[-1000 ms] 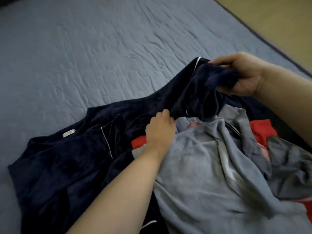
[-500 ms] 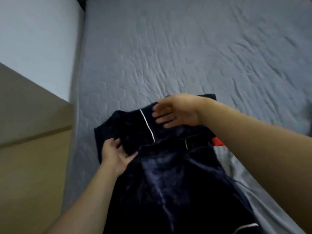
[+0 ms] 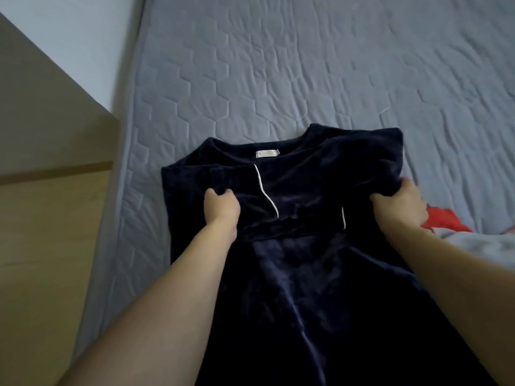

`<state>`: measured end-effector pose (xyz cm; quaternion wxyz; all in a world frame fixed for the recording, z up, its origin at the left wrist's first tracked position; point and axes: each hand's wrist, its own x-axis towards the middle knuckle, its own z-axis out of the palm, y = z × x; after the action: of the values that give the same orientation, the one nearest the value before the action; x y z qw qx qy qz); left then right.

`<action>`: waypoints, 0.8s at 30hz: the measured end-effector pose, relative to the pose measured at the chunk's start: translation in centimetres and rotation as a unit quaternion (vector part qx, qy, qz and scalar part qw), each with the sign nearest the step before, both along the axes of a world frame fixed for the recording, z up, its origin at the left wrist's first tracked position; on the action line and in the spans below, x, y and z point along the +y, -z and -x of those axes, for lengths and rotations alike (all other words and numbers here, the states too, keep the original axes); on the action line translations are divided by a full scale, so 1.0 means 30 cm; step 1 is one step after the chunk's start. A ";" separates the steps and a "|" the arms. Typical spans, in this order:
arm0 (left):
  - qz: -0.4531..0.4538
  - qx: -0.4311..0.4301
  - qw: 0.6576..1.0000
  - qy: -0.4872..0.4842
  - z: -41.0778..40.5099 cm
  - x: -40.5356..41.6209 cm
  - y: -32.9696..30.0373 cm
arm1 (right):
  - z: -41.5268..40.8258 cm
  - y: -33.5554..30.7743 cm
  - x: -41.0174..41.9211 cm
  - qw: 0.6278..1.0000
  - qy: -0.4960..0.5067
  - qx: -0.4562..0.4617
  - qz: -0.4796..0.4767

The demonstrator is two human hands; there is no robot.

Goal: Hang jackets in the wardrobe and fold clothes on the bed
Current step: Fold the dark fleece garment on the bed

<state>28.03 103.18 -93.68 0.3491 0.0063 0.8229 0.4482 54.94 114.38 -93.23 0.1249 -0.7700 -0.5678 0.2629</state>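
Your left hand (image 3: 221, 208) is curled tight on the dark blue garment (image 3: 306, 274). Its fingers (image 3: 227, 196) bend over a fold of the soft cloth, and the thumb tucks in on the left side. The hand grips the left part of the chest, just left of a thin white line of trim (image 3: 266, 195) that runs down at a slant.

Your right hand (image 3: 398, 203) is curled on the same garment too. Its fingers hide under the cloth, so you cannot see how they lie, but the cloth bunches up over the top of the hand. This hand holds the right edge, a little to the right of a short white trim mark (image 3: 343, 217).

The garment lies flat on the grey-blue quilted bed (image 3: 278, 65), with its neck end far from you and its long body running back toward you between your arms. A small white label (image 3: 268, 153) sits inside the neck, above both hands. The top edge of the garment lies on the bed beyond your fingers.

Just right of your right hand, a bit of red cloth (image 3: 446, 218) shows on the bed. Beside it, close to your right arm, lies some light grey cloth (image 3: 479, 246). A wooden board (image 3: 47, 218) stands along the left side of the bed, with a pale wall (image 3: 83, 32) behind it.
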 end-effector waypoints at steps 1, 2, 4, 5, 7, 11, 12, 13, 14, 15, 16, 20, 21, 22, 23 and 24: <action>0.005 0.038 0.999 -0.003 0.030 -0.020 -0.016 | 0.013 -0.007 0.003 1.000 -0.024 -0.006 -0.014; 0.025 0.084 0.996 0.003 0.071 -0.051 -0.028 | 0.019 -0.013 0.003 0.998 -0.058 -0.020 -0.029; 0.094 0.170 0.980 0.034 0.181 -0.131 -0.040 | 0.014 -0.023 -0.003 0.980 -0.168 -0.089 -0.061; 0.135 0.195 0.970 0.043 0.235 -0.168 -0.045 | 0.004 -0.022 -0.003 0.957 -0.244 -0.138 -0.076; 0.191 0.215 0.956 0.050 0.298 -0.207 -0.044 | -0.022 -0.014 -0.005 0.889 -0.370 -0.253 -0.088; 0.227 0.227 0.941 0.107 0.241 -0.177 0.014 | -0.083 -0.012 0.010 0.859 -0.367 -0.349 -0.077; 0.243 0.230 0.936 0.113 0.217 -0.180 0.026 | -0.088 -0.007 0.011 0.860 -0.360 -0.358 -0.062; 0.264 0.247 0.925 0.117 0.197 -0.191 0.035 | -0.087 0.004 0.008 0.880 -0.339 -0.332 -0.040; 0.282 0.297 0.902 0.135 0.179 -0.204 0.049 | -0.073 0.001 0.012 0.927 -0.285 -0.244 -0.004; 0.297 0.371 0.863 0.173 0.157 -0.211 0.062 | -0.061 -0.005 0.021 0.960 -0.232 -0.153 0.035; 0.289 0.444 0.821 0.214 0.126 -0.210 0.074 | -0.058 -0.003 0.030 0.978 -0.187 -0.074 0.061; 0.142 0.542 0.748 0.356 0.001 -0.038 0.063 | -0.089 0.000 0.037 0.973 -0.224 -0.062 0.012; 0.120 0.528 0.739 0.401 -0.022 0.032 0.057 | -0.106 -0.006 0.032 0.969 -0.234 -0.069 -0.033; 0.108 0.501 0.731 0.450 -0.039 0.097 0.057 | -0.123 -0.011 0.026 0.962 -0.249 -0.079 -0.083; 0.109 0.470 0.723 0.495 -0.048 0.152 0.066 | -0.142 -0.008 0.021 0.949 -0.270 -0.100 -0.125; 0.126 0.445 0.713 0.526 -0.049 0.193 0.083 | -0.158 -0.004 0.020 0.936 -0.295 -0.126 -0.143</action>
<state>29.50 108.96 -96.18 0.1195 0.5930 0.7957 0.0295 59.67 114.99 -93.10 0.0779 -0.5691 -0.8119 0.1044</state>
